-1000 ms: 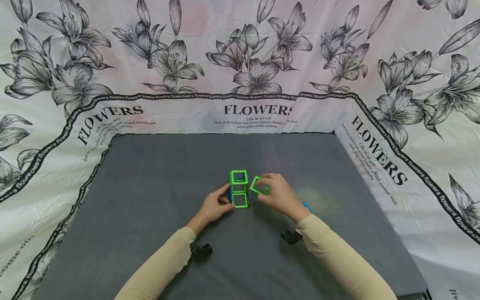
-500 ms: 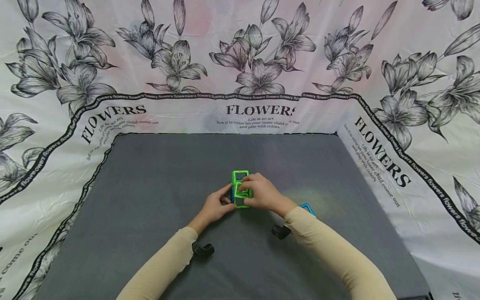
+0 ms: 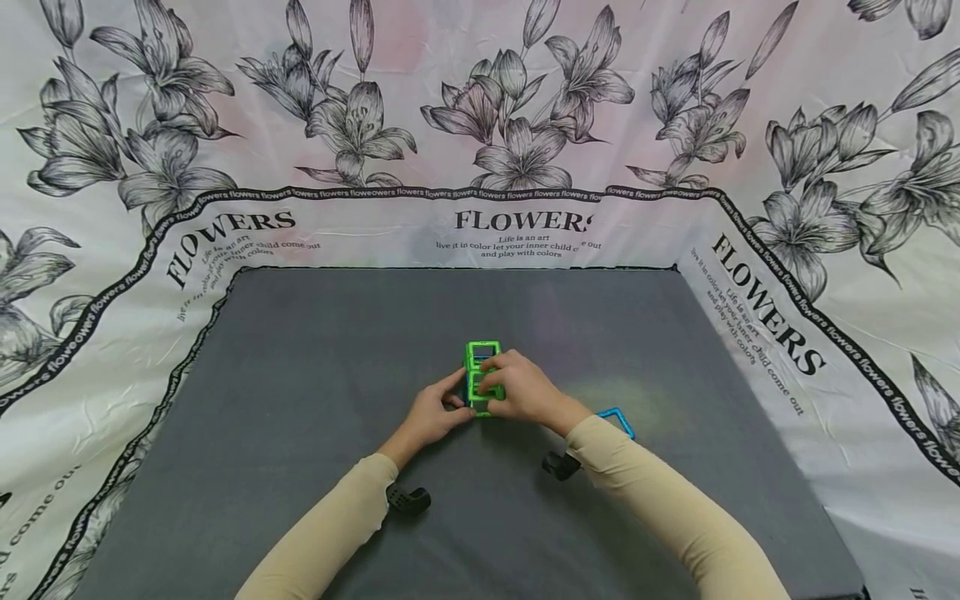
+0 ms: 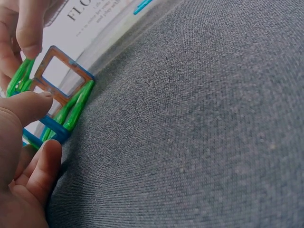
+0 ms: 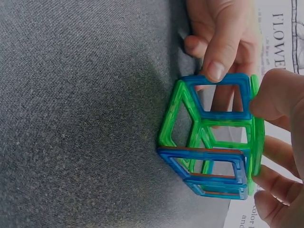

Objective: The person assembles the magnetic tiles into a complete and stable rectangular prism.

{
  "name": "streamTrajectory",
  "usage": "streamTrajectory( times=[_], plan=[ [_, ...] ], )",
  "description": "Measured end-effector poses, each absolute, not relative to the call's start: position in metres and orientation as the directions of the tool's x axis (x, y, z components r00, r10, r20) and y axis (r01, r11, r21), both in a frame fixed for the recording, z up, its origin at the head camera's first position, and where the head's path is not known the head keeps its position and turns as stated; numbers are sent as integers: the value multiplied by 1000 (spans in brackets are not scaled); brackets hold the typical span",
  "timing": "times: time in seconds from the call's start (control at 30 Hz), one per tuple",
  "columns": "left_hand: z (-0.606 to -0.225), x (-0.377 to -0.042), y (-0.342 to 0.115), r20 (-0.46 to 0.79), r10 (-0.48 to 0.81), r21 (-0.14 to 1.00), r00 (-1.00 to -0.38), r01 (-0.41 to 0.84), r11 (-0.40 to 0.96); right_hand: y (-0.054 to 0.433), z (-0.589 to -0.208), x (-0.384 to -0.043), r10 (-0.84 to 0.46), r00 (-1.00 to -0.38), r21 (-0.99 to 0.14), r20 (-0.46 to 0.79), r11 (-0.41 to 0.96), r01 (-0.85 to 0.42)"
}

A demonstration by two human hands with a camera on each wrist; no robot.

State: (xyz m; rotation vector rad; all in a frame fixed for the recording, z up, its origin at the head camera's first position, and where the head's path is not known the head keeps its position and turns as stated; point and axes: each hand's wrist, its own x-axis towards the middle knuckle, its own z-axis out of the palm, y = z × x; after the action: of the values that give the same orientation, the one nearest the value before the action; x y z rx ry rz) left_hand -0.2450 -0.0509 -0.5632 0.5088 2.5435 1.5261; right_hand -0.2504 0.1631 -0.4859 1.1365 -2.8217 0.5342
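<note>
A small box-like structure of square magnetic tiles [image 3: 482,343] stands on the grey cloth, green on top with blue and orange-edged sides. My left hand [image 3: 431,412] grips its left side; in the right wrist view the thumb presses a blue tile [image 5: 244,95] with fingers behind it. Over the top, my right hand [image 3: 528,392] pinches a green square tile [image 5: 258,137], lying flat along the upper edges. An orange-edged tile [image 4: 43,64] stands upright on the structure's far side in the left wrist view. In the head view, the right fingers partly hide the structure's middle.
A loose blue tile [image 3: 625,422] lies on the grey cloth [image 3: 360,333] beside the right forearm, partly covered by the sleeve. Black wrist devices [image 3: 408,500] hang under both wrists. Flower-printed white fabric [image 3: 517,229] rises around the back and sides.
My right hand has moved left with the green tile, from beside the structure onto its top. The left hand keeps its grip. More of the loose blue tile now shows.
</note>
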Motion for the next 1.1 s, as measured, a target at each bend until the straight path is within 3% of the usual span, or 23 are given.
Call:
streamTrajectory(
  times=[0.8, 0.97, 1.1],
  plan=[
    [-565, -245, -47, 18, 323, 872, -946, 172, 457, 167, -498, -244, -631, -729, -279, 265, 674, -684],
    [-565, -244, -47, 25, 316, 874, -948, 174, 454, 169, -501, -243, -603, -745, -328, 285, 669, -667],
    [-565, -242, -47, 45, 308, 870, -950, 188, 455, 172, -508, -240, -513, -813, -450, 276, 679, -581]
  ],
)
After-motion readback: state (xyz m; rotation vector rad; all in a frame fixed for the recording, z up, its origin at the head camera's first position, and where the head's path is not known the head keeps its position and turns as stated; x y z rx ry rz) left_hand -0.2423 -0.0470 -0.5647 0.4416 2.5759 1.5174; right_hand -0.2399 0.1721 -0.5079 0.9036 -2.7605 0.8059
